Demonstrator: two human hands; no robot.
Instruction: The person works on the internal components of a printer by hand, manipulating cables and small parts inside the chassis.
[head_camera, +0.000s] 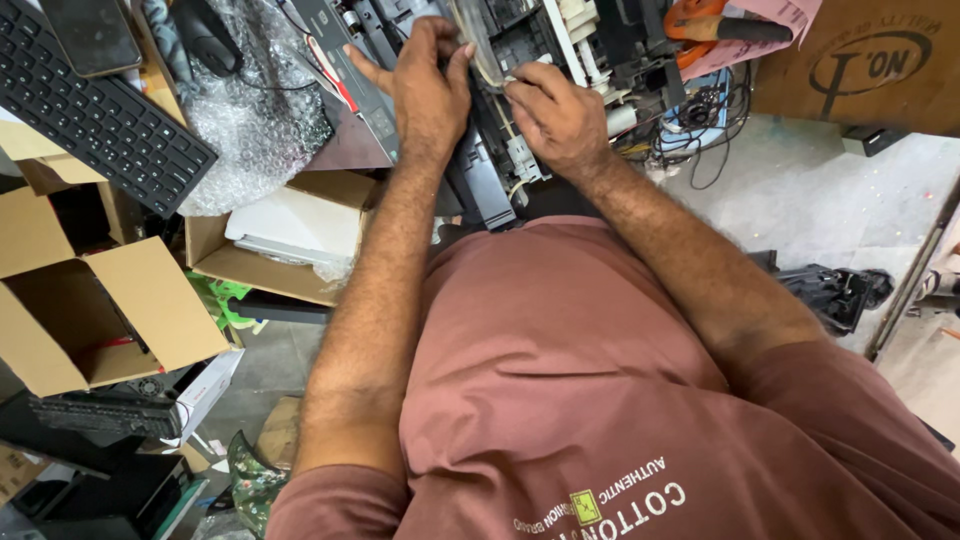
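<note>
Cluttered bench (350, 150): keyboard (95, 115), bubble wrap (255, 120), opened printer (520, 60).

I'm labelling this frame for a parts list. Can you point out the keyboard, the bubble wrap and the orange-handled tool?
keyboard (100, 120), head view, middle of the key field.
bubble wrap (255, 125), head view, centre of the crumpled sheet.
orange-handled tool (700, 25), head view, on its orange grip.

**Figure: A cluttered electronics repair workshop**

The setting is a small repair workshop for office machines. An opened printer (520, 90) with exposed plastic parts and loose wires (700, 130) lies on the work surface. Around it sit a black keyboard (95, 110), a computer mouse (205, 35) on bubble wrap (255, 120), and open cardboard boxes (90, 320), one holding a white device (295, 230). More black equipment (100, 410) is stacked on the bare concrete floor (830, 190).
</note>
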